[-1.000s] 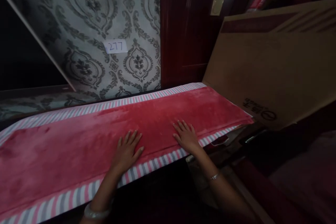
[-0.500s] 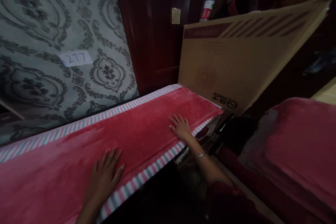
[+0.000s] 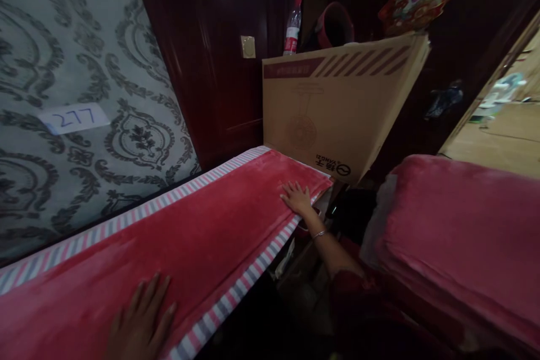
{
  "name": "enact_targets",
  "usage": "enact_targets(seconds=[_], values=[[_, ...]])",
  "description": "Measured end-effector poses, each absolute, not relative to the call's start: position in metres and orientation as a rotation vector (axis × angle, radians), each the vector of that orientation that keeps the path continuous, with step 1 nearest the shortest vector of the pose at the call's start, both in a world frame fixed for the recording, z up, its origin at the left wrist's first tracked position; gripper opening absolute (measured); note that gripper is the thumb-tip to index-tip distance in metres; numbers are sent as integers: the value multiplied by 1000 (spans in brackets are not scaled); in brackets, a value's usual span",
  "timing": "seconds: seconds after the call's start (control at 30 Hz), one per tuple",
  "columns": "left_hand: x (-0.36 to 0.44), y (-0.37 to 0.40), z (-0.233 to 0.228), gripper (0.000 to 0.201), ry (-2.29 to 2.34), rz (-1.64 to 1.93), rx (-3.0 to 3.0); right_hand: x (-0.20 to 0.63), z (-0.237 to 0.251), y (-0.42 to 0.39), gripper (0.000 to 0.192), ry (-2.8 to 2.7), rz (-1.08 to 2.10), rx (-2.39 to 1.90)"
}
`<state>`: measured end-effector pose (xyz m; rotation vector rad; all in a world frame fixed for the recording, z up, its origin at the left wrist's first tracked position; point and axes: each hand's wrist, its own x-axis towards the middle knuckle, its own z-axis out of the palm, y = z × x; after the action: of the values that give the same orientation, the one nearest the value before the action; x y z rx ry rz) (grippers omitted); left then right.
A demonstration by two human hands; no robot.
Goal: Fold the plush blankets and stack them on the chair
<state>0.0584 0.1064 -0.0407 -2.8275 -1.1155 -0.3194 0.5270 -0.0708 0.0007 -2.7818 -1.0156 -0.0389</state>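
Pressing both palms flat, fingers spread, your left hand (image 3: 141, 320) and right hand (image 3: 296, 198) hold the red plush striped-edged blanket (image 3: 202, 236) smooth.

The blanket (image 3: 219, 225) is red plush, edged with pink, white and grey stripes. The wallpaper (image 3: 76, 67) is pale grey with dark damask motifs. The cardboard box (image 3: 333, 107) is tan with maroon stripes.

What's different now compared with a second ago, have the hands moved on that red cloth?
The hands have slid apart: the right hand toward the cloth's end by the cardboard box, the left hand the opposite way. Both stay flat and open on the red cloth; nothing was grasped. The cloth lies spread as before.
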Motion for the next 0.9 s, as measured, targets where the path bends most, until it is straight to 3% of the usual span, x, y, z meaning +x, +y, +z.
enact_targets(seconds=[0.53,0.7,0.9], values=[[61,99,-31,61,-1158,-260,-2839,556,-8,-95,60,-346,-168,-2703],[65,85,-14,58,-1189,-228,-2856,518,8,-64,61,-773,-233,-2621],[66,75,-5,57,-1222,-245,-2873,486,-1,-48,60,-1123,35,-2749]])
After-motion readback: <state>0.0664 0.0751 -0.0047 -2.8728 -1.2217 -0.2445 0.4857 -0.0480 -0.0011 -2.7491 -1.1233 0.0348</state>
